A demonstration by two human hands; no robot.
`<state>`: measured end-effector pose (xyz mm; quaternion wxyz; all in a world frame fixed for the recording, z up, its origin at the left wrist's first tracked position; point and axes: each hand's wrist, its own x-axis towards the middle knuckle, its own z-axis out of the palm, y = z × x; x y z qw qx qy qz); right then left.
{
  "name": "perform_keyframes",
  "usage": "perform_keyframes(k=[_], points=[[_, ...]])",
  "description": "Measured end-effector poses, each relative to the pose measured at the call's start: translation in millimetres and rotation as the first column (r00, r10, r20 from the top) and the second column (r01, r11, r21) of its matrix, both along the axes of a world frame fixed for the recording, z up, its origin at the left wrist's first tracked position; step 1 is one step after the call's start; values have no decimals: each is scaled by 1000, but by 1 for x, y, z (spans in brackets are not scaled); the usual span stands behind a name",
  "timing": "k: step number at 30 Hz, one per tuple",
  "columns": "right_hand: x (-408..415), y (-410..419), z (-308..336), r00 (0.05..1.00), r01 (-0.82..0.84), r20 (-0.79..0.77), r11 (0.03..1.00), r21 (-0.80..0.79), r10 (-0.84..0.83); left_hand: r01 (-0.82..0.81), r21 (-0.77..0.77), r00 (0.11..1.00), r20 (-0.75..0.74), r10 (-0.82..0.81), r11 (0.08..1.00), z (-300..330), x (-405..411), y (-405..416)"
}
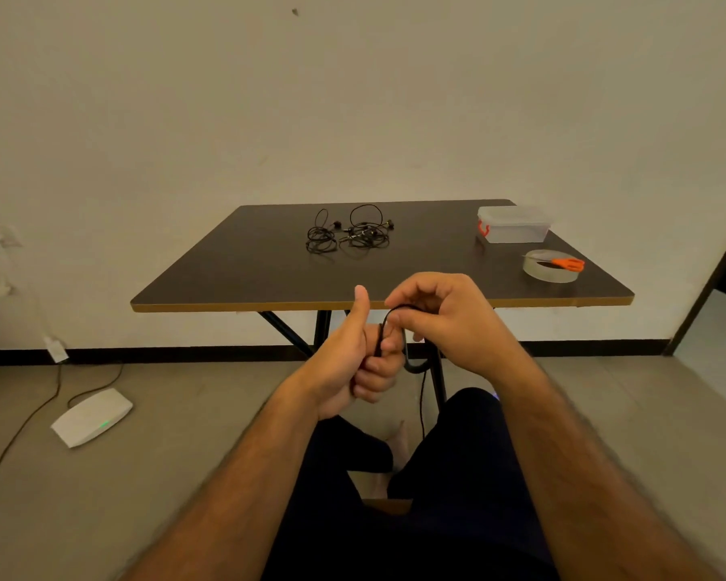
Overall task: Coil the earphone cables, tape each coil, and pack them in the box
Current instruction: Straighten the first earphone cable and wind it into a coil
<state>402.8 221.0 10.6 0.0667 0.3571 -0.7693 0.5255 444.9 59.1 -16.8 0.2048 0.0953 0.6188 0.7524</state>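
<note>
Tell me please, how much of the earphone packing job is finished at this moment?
Nothing looks finished yet. In hand: the left hand and right hand are winding one black earphone cable, its tail hanging down. Left: the tangled earphones on the table are uncoiled, the tape roll and scissors lie untouched, and the box has its lid on.

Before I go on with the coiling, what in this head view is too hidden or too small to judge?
- Coil turns: the left hand and right hand cover most of the black cable; count unreadable.
- Cable's hanging end: lost against the dark trousers.
- Earphones on the table: tangled and small; number unclear.
- Box: frosted walls; contents unreadable.
- Tape roll: scissors lie across it; free end not visible.
</note>
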Motion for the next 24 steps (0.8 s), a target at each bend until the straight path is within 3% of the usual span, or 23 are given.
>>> perform_keyframes(k=[5,9,15,24], points=[[-3,-2,-9,989,-31,133,978,-206,60,68,182,997,31,-75,981,2,5,3],[-3,-4,-20,966,-58,229,962,-267,122,93,278,995,14,-100,956,3,14,8],[14,-16,-41,875,-143,411,949,-282,254,20,333,989,-144,29,943,17,18,12],[24,-16,-48,824,-229,490,958,-172,285,-176,284,912,-313,264,943,45,-3,-8]])
